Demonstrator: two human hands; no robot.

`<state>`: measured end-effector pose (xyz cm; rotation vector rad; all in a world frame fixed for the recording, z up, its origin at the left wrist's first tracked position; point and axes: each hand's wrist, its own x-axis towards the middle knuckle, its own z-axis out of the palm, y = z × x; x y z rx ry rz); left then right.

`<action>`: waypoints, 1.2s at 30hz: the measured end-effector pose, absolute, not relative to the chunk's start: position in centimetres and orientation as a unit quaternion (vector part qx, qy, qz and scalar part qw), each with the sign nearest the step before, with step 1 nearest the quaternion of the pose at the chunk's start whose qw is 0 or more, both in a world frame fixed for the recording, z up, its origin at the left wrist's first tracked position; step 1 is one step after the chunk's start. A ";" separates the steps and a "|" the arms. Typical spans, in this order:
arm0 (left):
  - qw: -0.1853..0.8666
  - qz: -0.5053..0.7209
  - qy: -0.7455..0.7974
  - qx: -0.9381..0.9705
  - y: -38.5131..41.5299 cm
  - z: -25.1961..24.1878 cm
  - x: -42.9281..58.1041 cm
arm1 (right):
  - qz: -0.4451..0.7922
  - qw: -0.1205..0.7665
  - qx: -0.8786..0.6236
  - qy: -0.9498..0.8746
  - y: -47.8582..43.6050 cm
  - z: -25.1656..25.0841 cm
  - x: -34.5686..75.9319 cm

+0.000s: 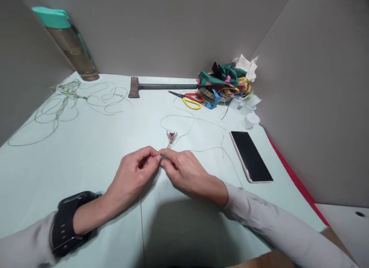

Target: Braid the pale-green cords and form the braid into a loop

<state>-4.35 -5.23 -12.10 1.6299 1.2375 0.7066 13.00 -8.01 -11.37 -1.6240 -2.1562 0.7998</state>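
My left hand (134, 175) and my right hand (184, 172) meet fingertip to fingertip at the middle of the pale green table (86, 152). Both pinch a thin pale cord (184, 124) between thumb and fingers. Just beyond the fingertips the cord runs through a small triangular pendant (171, 135) with a dark red centre, then loops away across the table. A black watch (67, 222) sits on my left wrist.
A black phone (250, 155) lies to the right. Scissors with red and yellow handles (190, 99), a hammer (155, 87) and a heap of fabric scraps (226, 81) lie at the back. A tangle of cord (66, 102) and a bottle with a teal lid (67, 41) occupy the back left. Cardboard walls enclose the table.
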 end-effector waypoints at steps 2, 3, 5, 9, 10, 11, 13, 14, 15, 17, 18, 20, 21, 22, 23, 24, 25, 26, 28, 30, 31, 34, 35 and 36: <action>0.459 0.280 0.507 0.674 -5.2 -12.3 -4.1 | 0.258 0.144 -0.565 -0.770 -8.1 -11.6 13.0; 0.454 0.277 0.507 0.678 -5.2 -12.4 -4.1 | 0.252 0.142 -0.564 -0.773 -8.2 -11.7 13.0; 0.446 0.274 0.506 0.686 -5.2 -12.5 -4.0 | 0.232 0.134 -0.562 -0.783 -8.2 -11.9 13.1; 0.438 0.272 0.502 0.694 -5.2 -12.4 -4.1 | 0.182 0.133 -0.551 -0.803 -8.1 -12.3 13.6; 0.437 0.272 0.501 0.695 -5.2 -12.4 -4.2 | 0.167 0.136 -0.547 -0.809 -8.1 -12.4 13.7; 0.436 0.272 0.501 0.696 -5.2 -12.3 -4.2 | 0.152 0.140 -0.543 -0.814 -8.1 -12.5 13.9; 0.442 0.271 0.503 0.692 -5.2 -12.1 -4.2 | 0.119 0.151 -0.540 -0.819 -8.0 -12.8 14.1; 0.448 0.270 0.505 0.686 -5.1 -12.0 -4.2 | 0.101 0.159 -0.540 -0.820 -8.0 -13.0 14.2; 0.457 0.269 0.506 0.680 -5.0 -11.9 -4.1 | 0.083 0.168 -0.541 -0.820 -8.1 -13.1 14.2; 0.475 0.267 0.508 0.667 -4.8 -11.9 -3.8 | 0.050 0.190 -0.543 -0.816 -8.1 -13.5 14.1; 0.484 0.267 0.509 0.660 -4.7 -11.9 -3.7 | 0.036 0.202 -0.544 -0.814 -8.1 -13.7 14.1; 0.497 0.269 0.510 0.648 -4.6 -12.0 -3.4 | 0.017 0.226 -0.546 -0.806 -8.0 -14.0 13.9; 0.503 0.272 0.511 0.642 -4.6 -12.0 -3.4 | 0.013 0.237 -0.546 -0.803 -8.0 -14.2 13.9; 0.508 0.275 0.513 0.635 -4.6 -12.1 -3.4 | 0.013 0.248 -0.545 -0.801 -8.0 -14.3 13.8; 0.512 0.279 0.514 0.629 -4.6 -12.1 -3.4 | 0.016 0.258 -0.543 -0.799 -7.9 -14.4 13.7; 0.514 0.284 0.515 0.625 -4.7 -12.2 -3.4 | 0.023 0.268 -0.540 -0.797 -7.9 -14.5 13.7; 0.515 0.289 0.515 0.621 -4.8 -12.2 -3.4 | 0.033 0.277 -0.538 -0.796 -7.9 -14.6 13.7; 0.515 0.294 0.516 0.618 -4.9 -12.2 -3.5 | 0.045 0.286 -0.535 -0.793 -7.9 -14.7 13.6; 0.515 0.304 0.516 0.613 -5.1 -12.1 -3.6 | 0.073 0.301 -0.532 -0.788 -8.0 -14.7 13.5; 0.514 0.314 0.516 0.610 -5.2 -12.1 -3.6 | 0.101 0.312 -0.530 -0.782 -8.1 -14.5 13.5; 0.513 0.318 0.515 0.608 -5.2 -12.0 -3.6 | 0.119 0.320 -0.528 -0.778 -8.1 -14.4 13.5; 0.514 0.327 0.513 0.605 -5.3 -11.9 -3.5 | 0.194 0.349 -0.521 -0.755 -8.1 -14.2 13.7; 0.514 0.328 0.512 0.605 -5.3 -11.9 -3.4 | 0.216 0.357 -0.520 -0.746 -8.0 -14.2 13.8; 0.515 0.330 0.511 0.604 -5.3 -11.9 -3.4 | 0.228 0.363 -0.521 -0.738 -8.0 -14.2 13.8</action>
